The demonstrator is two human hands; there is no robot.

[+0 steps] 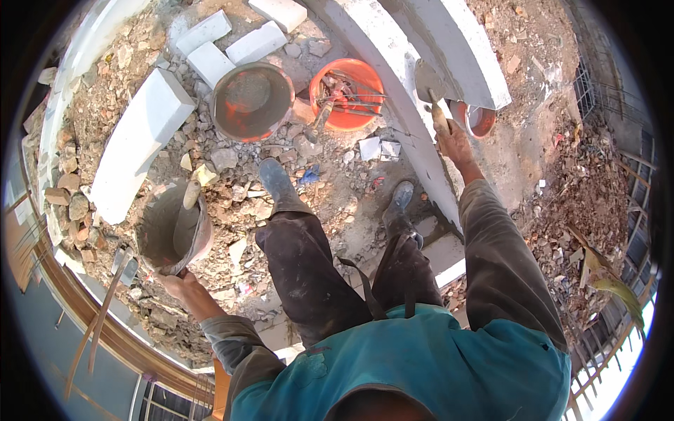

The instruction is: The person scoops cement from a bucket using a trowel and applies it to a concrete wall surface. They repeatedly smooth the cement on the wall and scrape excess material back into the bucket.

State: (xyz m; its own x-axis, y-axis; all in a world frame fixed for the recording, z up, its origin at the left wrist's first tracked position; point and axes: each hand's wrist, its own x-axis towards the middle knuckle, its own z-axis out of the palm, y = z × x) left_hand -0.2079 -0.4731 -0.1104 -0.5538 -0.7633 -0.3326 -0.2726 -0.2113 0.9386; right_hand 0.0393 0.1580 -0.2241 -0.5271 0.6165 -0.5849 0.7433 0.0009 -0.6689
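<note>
Block wall (379, 45): white, running far on your right.
Bucket (204, 237): left, grey mix (156, 228) inside; I'd keep it steady and level.
Trowel (430, 88): far right, blade at the wall's top; probably best kept flat, pressure even.
Right hand (457, 144): wrapped round the trowel handle.
Left hand (184, 286): grasping the bucket's near edge.

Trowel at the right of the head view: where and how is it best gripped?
The trowel is probably best gripped around its slim handle, coming from the person's near side, as the right hand does now. The handle points back toward the person, while the broad, grey-smeared blade points away, so this grip keeps the fingers off the blade.
</note>
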